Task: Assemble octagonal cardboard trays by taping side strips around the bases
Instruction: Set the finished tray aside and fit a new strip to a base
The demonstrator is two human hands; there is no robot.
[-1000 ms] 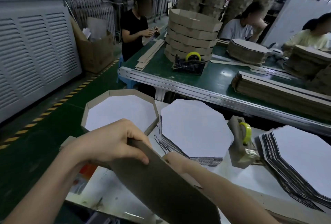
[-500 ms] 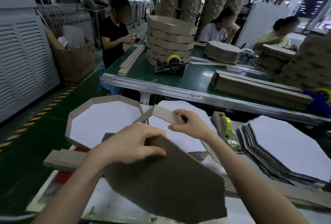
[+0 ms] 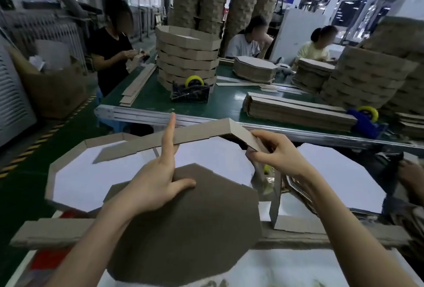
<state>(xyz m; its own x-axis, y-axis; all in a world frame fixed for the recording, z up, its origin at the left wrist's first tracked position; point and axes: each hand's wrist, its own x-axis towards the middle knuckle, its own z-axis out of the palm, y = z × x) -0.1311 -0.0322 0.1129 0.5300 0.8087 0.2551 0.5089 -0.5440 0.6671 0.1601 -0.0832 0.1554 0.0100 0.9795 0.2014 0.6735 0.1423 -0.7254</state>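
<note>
While the left hand (image 3: 156, 183) grips the base (image 3: 195, 229), its forefinger props the side strip (image 3: 202, 131). The right hand (image 3: 277, 156), apart, pinches its fold.

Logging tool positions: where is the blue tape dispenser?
Head view, far right: blue tape dispenser on the green table, just right of the strip stack.

tape dispenser (image 3: 260, 183): mostly behind right hand (image 3: 280, 156) and side strip (image 3: 202, 133) | base (image 3: 195, 229): partly under left hand (image 3: 151, 185)

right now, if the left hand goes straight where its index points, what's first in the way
Probably the green table's metal edge, beyond the side strip that the left hand's finger crosses; depth is unclear.
</note>
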